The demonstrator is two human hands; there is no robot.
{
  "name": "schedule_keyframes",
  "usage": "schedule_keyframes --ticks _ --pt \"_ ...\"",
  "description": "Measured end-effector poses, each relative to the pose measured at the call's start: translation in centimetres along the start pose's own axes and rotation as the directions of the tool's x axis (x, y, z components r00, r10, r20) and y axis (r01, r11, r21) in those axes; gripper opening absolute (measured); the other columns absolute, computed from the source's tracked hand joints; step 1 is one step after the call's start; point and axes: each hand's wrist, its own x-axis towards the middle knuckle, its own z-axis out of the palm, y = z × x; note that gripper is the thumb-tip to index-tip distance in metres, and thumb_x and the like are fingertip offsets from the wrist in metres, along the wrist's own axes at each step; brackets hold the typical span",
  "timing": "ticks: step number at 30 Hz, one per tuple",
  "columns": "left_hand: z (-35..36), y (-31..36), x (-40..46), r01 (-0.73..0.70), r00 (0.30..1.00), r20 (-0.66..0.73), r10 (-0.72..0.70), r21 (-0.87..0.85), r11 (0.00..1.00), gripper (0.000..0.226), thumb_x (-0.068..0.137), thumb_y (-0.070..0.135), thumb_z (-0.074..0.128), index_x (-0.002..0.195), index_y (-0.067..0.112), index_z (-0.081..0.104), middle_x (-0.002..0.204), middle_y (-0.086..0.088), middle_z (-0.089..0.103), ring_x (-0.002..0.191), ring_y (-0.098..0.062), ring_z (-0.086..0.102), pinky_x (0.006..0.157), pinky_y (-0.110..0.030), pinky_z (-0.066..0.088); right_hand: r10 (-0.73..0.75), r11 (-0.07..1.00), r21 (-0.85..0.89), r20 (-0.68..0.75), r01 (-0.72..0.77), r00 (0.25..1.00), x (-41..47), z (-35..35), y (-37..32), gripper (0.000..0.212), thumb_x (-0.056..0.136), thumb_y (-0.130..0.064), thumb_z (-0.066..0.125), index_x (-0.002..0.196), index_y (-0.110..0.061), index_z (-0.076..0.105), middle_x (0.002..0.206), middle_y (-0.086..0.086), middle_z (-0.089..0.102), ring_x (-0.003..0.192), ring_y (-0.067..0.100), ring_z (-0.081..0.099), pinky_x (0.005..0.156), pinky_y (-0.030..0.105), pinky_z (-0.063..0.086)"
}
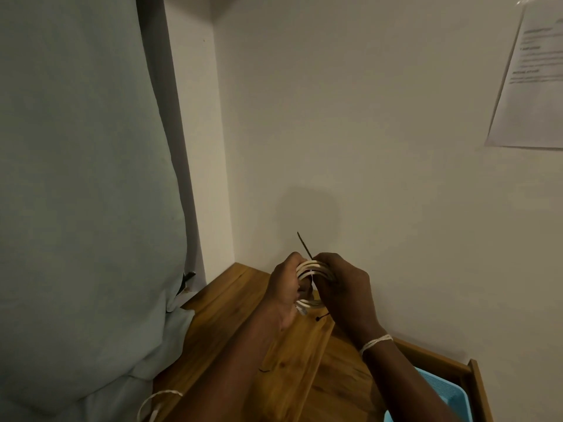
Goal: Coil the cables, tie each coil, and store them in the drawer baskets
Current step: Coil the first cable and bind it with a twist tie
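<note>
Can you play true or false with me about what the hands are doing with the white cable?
1. Both hands hold the white cable coil. True.
2. A dark zip tie sticks up above the coil. True.
3. The coil already lies in the blue basket. False: it is in the left hand and right hand, above the wooden top.
4. The wall sheet of paper is red. False: it is white.

You won't find any text here that you can actually read. The only printed matter is a paper sheet (pixel 530 83) taped to the wall at your upper right; it carries what look like a few bold headings above paragraphs of smaller print, but every line is too blurred and skewed to make out.
</note>
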Motion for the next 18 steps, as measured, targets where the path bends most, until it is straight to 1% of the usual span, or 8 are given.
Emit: schedule_keyframes --ticks 2,5,7,9,11,14,16,18 --pt "0.1 0.0 0.1 -0.008 1.0 -0.025 0.009 0.027 1.0 0.023 0.094 0.026 0.045 0.089 0.008 0.059 0.072 -0.008 0.05 0.057 -0.014 0.043 0.057 -0.029 0.035 0.002 1.0 0.02 0.009 -0.002 1.0 -0.1 0.1 0.3 0.027 0.081 -0.003 0.077 0.106 -0.012 0.071 0.093 0.001 0.076 0.077 0.009 0.068 0.072 0.01 0.049" --pt "0.0 -0.1 0.3 -0.112 0.991 -0.064 0.117 0.075 0.991 0.017 0.098 0.025 0.048 0.104 0.018 0.063 0.094 -0.008 0.063 0.083 -0.025 0.058 0.069 -0.038 0.046 -0.029 1.0 0.013 0.041 0.029 0.999 -0.1 0.3 0.7 0.026 0.082 -0.008 0.078 0.105 -0.015 0.069 0.09 -0.003 0.074 0.072 0.001 0.063 0.068 0.004 0.046" --pt "-0.1 -0.4 0.4 -0.19 0.97 -0.129 0.208 0.134 0.973 0.017 0.098 0.023 0.05 0.097 0.024 0.067 0.102 -0.004 0.067 0.097 -0.027 0.062 0.081 -0.044 0.054 -0.013 0.999 0.043 0.05 0.011 0.999 -0.4 0.6 0.7 0.025 0.084 -0.01 0.078 0.106 -0.016 0.067 0.089 -0.002 0.074 0.071 0.003 0.066 0.066 0.007 0.05" --pt "0.0 -0.7 0.5 -0.236 0.946 -0.191 0.263 0.153 0.96 0.017 0.096 0.021 0.052 0.093 0.023 0.069 0.099 -0.002 0.07 0.098 -0.026 0.064 0.088 -0.046 0.056 0.031 0.996 0.077 0.046 -0.034 0.998 -0.6 1.0 0.7 0.025 0.085 -0.012 0.077 0.107 -0.015 0.066 0.089 -0.001 0.074 0.072 0.008 0.07 0.066 0.018 0.057" --pt "0.0 -0.8 0.5 -0.263 0.929 -0.223 0.294 0.157 0.952 0.018 0.098 0.021 0.051 0.094 0.022 0.068 0.092 -0.001 0.072 0.092 -0.023 0.067 0.084 -0.043 0.058 0.092 0.987 0.125 0.064 -0.099 0.994 -0.6 1.1 0.7 0.027 0.086 -0.017 0.077 0.11 -0.017 0.063 0.092 -0.003 0.073 0.076 0.007 0.071 0.067 0.022 0.06" --pt "-0.4 -0.7 0.7 -0.286 0.893 -0.304 0.331 0.184 0.941 0.017 0.1 0.024 0.048 0.101 0.02 0.065 0.087 0.003 0.072 0.085 -0.017 0.068 0.079 -0.033 0.059 0.211 0.952 0.192 0.16 -0.24 0.964 -0.5 0.5 0.4 0.034 0.086 -0.027 0.076 0.114 -0.021 0.058 0.099 -0.003 0.073 0.074 0.003 0.07 0.067 0.019 0.061" --pt "-0.8 -0.6 1.0 -0.307 0.855 -0.362 0.371 0.222 0.925 0.017 0.1 0.023 0.048 0.103 0.017 0.063 0.087 0.005 0.071 0.084 -0.011 0.066 0.074 -0.025 0.056 0.303 0.901 0.238 0.255 -0.363 0.918 -0.5 -0.5 0.0 0.034 0.084 -0.028 0.077 0.111 -0.021 0.057 0.097 0.001 0.074 0.063 0.012 0.072 0.058 0.026 0.061" --pt "-1.3 -0.5 1.2 -0.326 0.82 -0.404 0.406 0.252 0.911 0.015 0.1 0.02 0.047 0.105 0.017 0.062 0.087 0.004 0.07 0.083 -0.009 0.065 0.065 -0.014 0.051 0.351 0.877 0.197 0.362 -0.439 0.863 -0.3 -1.6 -0.3 0.03 0.083 -0.028 0.077 0.107 -0.02 0.06 0.09 -0.004 0.074 0.057 0.02 0.071 0.051 0.03 0.061"
